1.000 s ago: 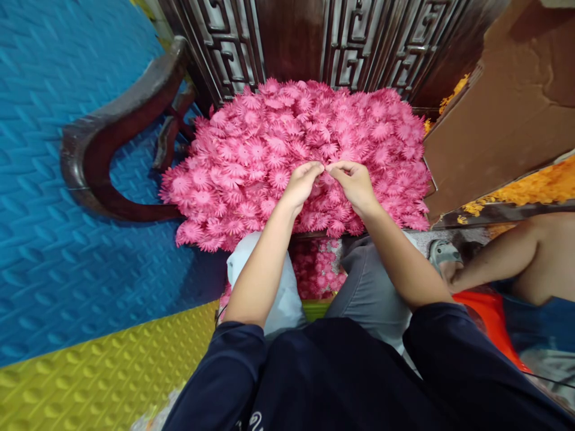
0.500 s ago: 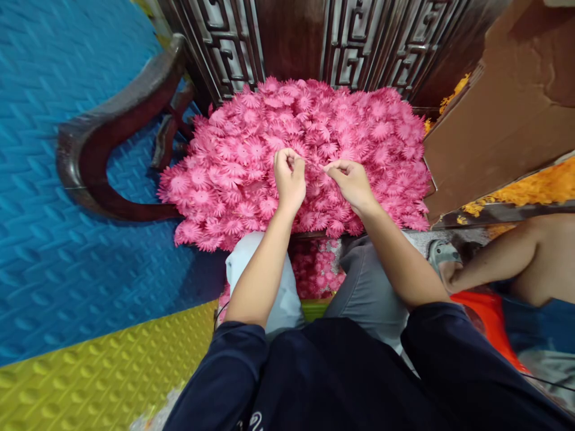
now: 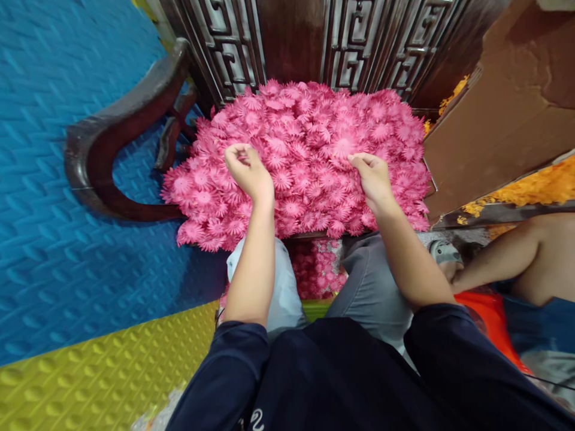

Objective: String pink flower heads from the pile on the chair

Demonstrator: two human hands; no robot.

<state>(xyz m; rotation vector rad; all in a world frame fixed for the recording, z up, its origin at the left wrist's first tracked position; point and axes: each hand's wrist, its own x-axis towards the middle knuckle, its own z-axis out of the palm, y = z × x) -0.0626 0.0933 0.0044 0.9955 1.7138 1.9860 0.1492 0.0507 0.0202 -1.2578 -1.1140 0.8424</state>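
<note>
A broad heap of pink artificial flowers (image 3: pixel 291 208) lies in front of me on a dark wooden seat. Over the left part of the heap, my left hand (image 3: pixel 250 173) has its fingers curled together in a pinch; whatever is between them, if anything, is too small to make out. To the right, my right hand (image 3: pixel 374 176) pinches thumb against fingers. A single pale pink flower (image 3: pixel 344 145), slightly blurred, stands out at those fingertips and appears held by them. Both hands hover just above the pile, well apart from each other.
A curved wooden armrest (image 3: pixel 96 131) rises at the left over blue matting (image 3: pixel 36 239). Carved wooden panels (image 3: pixel 291 39) stand behind the heap. A cardboard sheet (image 3: pixel 503 126) and orange flowers (image 3: pixel 534 185) are at the right, near another person's leg (image 3: pixel 507 251).
My hands have moved apart: the left one went left, the right one slightly right. A pale pink flower now shows at my right fingertips.
</note>
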